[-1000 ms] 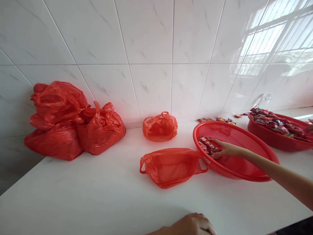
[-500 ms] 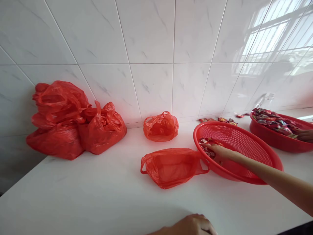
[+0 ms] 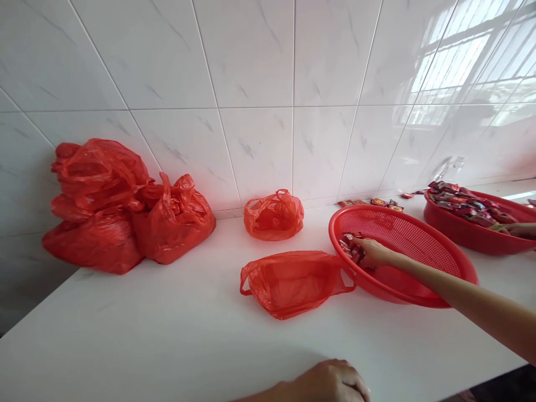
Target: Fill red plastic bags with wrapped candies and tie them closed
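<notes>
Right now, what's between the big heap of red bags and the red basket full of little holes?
The head view shows a small red bag by the wall and, nearer the camera, a wide-open red bag beside the basket.

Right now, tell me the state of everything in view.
Near bag: lying open
Near basket: few packets inside
Far basket: heaped with packets
Small bag: standing, handles up
Bags at left: bulging, piled together
Left hand: partly out of frame
Right hand: on near basket's packets

Red, dotted with holes, on the colander (image 3: 422, 240); sheer orange-red on the bag (image 3: 297, 285) just left of it; white on the worktop (image 3: 167, 324) beneath; grey-veined white on the tiles (image 3: 255, 145) behind.
</notes>
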{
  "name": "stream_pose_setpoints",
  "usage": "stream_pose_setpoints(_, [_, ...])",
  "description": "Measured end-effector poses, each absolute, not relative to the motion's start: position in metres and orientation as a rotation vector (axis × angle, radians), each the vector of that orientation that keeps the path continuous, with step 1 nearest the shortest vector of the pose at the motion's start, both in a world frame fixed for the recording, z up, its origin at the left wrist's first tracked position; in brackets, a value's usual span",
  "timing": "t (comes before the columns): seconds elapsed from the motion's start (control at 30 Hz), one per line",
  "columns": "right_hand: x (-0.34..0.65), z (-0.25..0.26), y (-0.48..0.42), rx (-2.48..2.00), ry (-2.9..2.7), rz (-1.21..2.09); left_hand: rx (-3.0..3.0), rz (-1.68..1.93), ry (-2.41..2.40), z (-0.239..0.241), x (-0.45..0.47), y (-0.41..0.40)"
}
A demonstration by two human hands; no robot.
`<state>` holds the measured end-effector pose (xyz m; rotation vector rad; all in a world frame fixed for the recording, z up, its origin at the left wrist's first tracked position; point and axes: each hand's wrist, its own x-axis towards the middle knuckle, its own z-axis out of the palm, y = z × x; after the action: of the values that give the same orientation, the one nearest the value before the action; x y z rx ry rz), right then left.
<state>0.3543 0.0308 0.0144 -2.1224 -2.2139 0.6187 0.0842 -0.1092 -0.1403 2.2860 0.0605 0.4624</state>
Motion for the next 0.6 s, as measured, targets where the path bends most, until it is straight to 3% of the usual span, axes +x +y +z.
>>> stream_pose_setpoints(0.27, [0.357,0.009,0.030,-2.139,-2.137,0.649,2.274,0.495,0.071,-0.138,0.085,-0.109])
stream_pose_setpoints(0.6, [0.359,0.010,0.035,-2.022,-1.722,0.946,2.249,0.567,0.059,-0.142,0.084,-0.109])
